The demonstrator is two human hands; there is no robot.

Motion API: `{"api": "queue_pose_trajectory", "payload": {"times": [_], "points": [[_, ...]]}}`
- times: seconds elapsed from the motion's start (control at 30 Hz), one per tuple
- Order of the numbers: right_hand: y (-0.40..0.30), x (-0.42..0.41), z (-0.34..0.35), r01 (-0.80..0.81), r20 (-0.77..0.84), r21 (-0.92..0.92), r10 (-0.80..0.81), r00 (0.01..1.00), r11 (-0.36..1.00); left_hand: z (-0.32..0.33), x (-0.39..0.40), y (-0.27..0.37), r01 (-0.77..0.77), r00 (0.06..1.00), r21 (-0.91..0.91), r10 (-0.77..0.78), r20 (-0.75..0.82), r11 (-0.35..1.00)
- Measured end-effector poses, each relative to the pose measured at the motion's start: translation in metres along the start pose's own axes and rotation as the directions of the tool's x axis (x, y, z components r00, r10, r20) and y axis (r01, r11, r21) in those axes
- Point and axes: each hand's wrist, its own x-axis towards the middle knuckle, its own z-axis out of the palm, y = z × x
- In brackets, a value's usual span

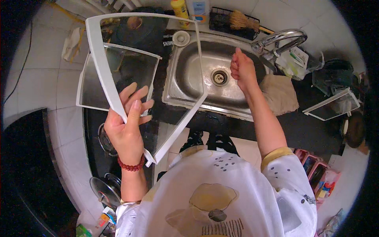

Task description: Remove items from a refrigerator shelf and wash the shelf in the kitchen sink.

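My left hand (128, 130), a red bead bracelet on its wrist, grips the white plastic rim of a glass refrigerator shelf (100, 62). The shelf is raised and tilted above the counter and the left part of the sink, with Siemens lettering on its clear pane. Over the stainless-steel sink (228, 99), my right hand (243, 66) has its fingers curled in; nothing shows in it. The drain (219, 77) lies just left of that hand. Behind the raised pane, a second white-rimmed glass shelf (91, 91) rests on the left side, partly seen through it.
A chrome faucet (281, 40) arches at the sink's back right, near a beige cloth (279, 94). Farther right lies another white-framed panel (334, 105). A black wire basket (219, 22) with a straw brush (242, 20) and a yellow bottle (179, 10) line the back.
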Motion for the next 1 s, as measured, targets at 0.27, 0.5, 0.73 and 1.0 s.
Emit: {"api": "queue_pose_trajectory", "payload": {"times": [0.27,0.5,0.73,1.0], "points": [[-0.007,-0.006,0.004,0.042,-0.02,-0.068,-0.043,0.999,0.997,-0.001,0.0,-0.003,0.004,1.0,-0.011,-0.004,0.004,1.0],[0.0,-0.001,0.001,0.119,-0.007,-0.275,-0.126,0.992,0.954,-0.003,-0.001,-0.003,-0.001,1.0,-0.029,0.001,0.012,1.0],[0.051,0.013,-0.042,-0.069,0.196,-0.058,0.08,0.977,0.996,-0.005,0.002,0.0,0.023,1.0,-0.038,-0.022,0.018,0.999],[0.029,-0.01,-0.035,0.216,0.351,-0.438,-0.055,0.935,0.873,-0.012,0.002,-0.014,0.099,0.995,-0.111,-0.095,0.04,0.989]]}}
